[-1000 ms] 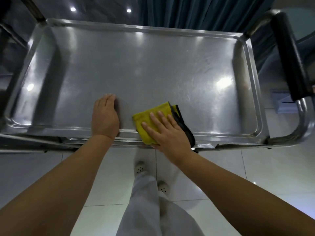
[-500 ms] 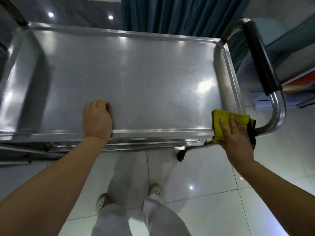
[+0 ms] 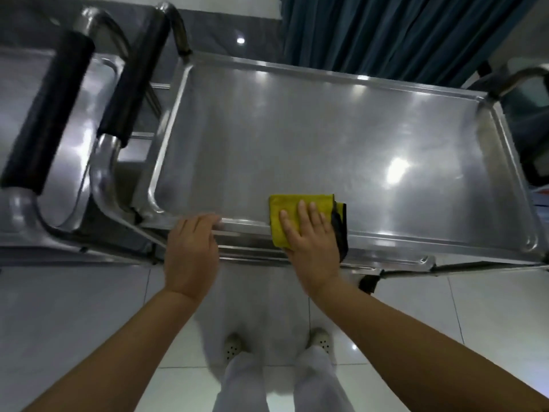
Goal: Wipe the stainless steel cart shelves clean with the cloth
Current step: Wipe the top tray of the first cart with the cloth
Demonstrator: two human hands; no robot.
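Pressing flat on the folded yellow cloth, the right hand lies with its fingers straight and slightly apart, palm down, gripping nothing; its forearm reaches in from the lower right. The one cloth, yellow with a dark layer showing along its right side, straddles the near rim of the cart's top shelf, somewhat left of that edge's middle, part of it on the shelf surface and part draped over the near edge. The left hand rests on the same near rim, close to the near-left corner and just beside the cloth without touching it. Its fingers bend over the rim, but their tips are blurred, so I cannot tell whether they clasp it or only lie there. Two carts are in view: the one being wiped and a second cart standing at its left end. Two black-gripped handles stand side by side there, the outer handle and the inner handle. Below, two pale shoes, the left shoe and the right shoe, stand on the tiled floor.
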